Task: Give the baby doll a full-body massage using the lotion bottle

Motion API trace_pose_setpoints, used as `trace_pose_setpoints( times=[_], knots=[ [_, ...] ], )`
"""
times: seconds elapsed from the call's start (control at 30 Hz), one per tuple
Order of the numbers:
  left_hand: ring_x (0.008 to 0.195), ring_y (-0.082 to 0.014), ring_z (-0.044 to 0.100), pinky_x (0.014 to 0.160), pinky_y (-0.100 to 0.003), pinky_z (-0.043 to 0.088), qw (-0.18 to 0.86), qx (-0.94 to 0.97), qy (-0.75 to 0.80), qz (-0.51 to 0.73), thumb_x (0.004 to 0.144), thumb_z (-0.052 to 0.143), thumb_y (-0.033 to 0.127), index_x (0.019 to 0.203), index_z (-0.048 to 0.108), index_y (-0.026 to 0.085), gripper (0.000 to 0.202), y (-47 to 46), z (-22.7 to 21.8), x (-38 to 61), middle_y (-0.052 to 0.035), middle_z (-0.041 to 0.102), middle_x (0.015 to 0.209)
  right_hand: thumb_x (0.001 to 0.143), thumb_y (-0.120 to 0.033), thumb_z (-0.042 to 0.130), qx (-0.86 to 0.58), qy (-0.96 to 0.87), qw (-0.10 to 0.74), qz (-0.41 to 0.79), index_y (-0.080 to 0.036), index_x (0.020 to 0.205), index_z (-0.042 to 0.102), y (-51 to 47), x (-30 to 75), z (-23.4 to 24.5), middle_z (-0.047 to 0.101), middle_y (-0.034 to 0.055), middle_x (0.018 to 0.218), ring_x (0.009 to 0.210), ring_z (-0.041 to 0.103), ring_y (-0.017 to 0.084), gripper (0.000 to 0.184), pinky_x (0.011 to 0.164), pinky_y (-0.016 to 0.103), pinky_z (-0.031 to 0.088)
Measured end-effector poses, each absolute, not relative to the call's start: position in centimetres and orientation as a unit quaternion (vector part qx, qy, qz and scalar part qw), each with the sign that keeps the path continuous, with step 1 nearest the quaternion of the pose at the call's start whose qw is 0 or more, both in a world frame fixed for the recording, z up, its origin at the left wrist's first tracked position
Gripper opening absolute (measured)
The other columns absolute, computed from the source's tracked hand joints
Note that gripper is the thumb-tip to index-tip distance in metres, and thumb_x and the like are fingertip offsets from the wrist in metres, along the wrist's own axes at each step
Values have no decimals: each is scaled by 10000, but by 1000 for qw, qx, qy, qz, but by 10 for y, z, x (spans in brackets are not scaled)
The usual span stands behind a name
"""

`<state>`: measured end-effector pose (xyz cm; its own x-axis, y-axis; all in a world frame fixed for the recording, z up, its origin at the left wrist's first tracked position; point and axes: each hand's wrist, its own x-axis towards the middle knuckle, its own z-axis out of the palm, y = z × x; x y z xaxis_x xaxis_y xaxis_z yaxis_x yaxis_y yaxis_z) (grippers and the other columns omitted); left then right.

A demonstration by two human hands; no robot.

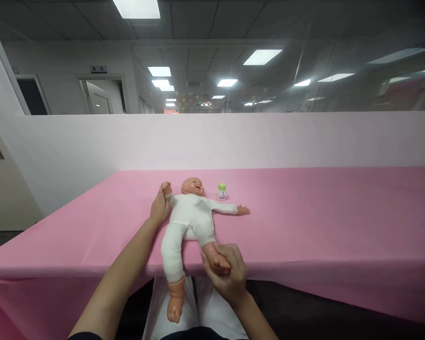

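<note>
A baby doll with a white cloth body lies on its back on the pink-covered table, its head toward the far side. My left hand is closed around the doll's hand and wrist at the left. At the table's near edge, my right hand grips the doll's foot on the right side, thumb on one side and fingers on the other. The doll's other leg hangs over the edge above my lap. Its other arm stretches out to the right, untouched.
A small jar with a green lid stands just right of the doll's head. Behind the table runs a low white wall with glass above it. A door is at the far left.
</note>
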<state>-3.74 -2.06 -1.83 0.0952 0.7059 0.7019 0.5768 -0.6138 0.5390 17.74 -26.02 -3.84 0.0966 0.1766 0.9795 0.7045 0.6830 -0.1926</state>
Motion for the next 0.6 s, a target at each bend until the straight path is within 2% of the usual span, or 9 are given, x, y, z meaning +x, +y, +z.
trace_pose_setpoints(
  times=[0.07, 0.13, 0.2, 0.27, 0.33, 0.4, 0.5, 0.6],
  knots=[
    [1459, -309, 411, 1145, -490, 425, 104, 689, 455, 555, 963, 467, 276, 1597, 115, 175, 731, -19, -17, -38, -178, 332, 1624, 790, -101, 767, -334, -654, 642, -220, -143, 1110, 597, -271, 182, -51, 645, 92, 861, 759, 633, 207, 364, 609, 322, 596],
    [1462, -309, 403, 1159, -473, 411, 141, 634, 477, 592, 954, 497, 300, 1589, 85, 169, 769, -15, -17, -39, -183, 310, 1629, 787, -96, 769, -331, -663, 631, -231, -135, 1122, 601, -280, 186, -66, 664, 97, 854, 741, 641, 206, 377, 590, 315, 600],
    [1414, -314, 465, 1139, -466, 431, 181, 582, 511, 606, 944, 508, 295, 1562, 116, 125, 751, -9, -19, -42, -216, 384, 1569, 793, -94, 761, -337, -667, 625, -227, -130, 1111, 608, -286, 188, -80, 669, 93, 829, 723, 643, 203, 355, 582, 313, 603],
    [1281, -343, 582, 1052, -497, 500, 220, 544, 552, 592, 937, 500, 287, 1507, 202, 66, 680, -2, -22, -45, -259, 520, 1419, 801, -90, 749, -346, -668, 622, -216, -124, 1085, 614, -289, 189, -90, 667, 89, 803, 714, 642, 203, 316, 586, 317, 607],
    [1137, -363, 658, 941, -519, 554, 240, 529, 575, 576, 935, 492, 292, 1446, 286, 42, 605, 4, -25, -49, -262, 608, 1263, 802, -87, 745, -349, -666, 626, -209, -119, 1074, 618, -290, 189, -94, 665, 91, 797, 710, 644, 202, 302, 585, 316, 608],
    [1067, -355, 681, 888, -507, 572, 245, 525, 584, 568, 938, 491, 308, 1418, 318, 54, 570, 6, -26, -51, -241, 634, 1200, 798, -86, 747, -344, -661, 633, -208, -121, 1088, 619, -289, 189, -92, 667, 90, 803, 704, 647, 200, 318, 575, 311, 607],
    [1131, -339, 655, 948, -487, 548, 229, 541, 575, 569, 947, 501, 332, 1455, 267, 69, 618, 1, -26, -50, -237, 609, 1277, 788, -104, 765, -340, -656, 637, -221, -142, 1151, 614, -285, 188, -80, 672, 77, 804, 693, 646, 207, 395, 549, 316, 603],
    [1287, -340, 570, 1049, -495, 490, 175, 626, 529, 546, 945, 524, 347, 1533, 187, 118, 715, -10, -23, -46, -227, 502, 1463, 773, -130, 789, -340, -640, 647, -236, -166, 1180, 603, -278, 185, -62, 671, 82, 828, 716, 650, 225, 449, 558, 342, 606]
  ],
)
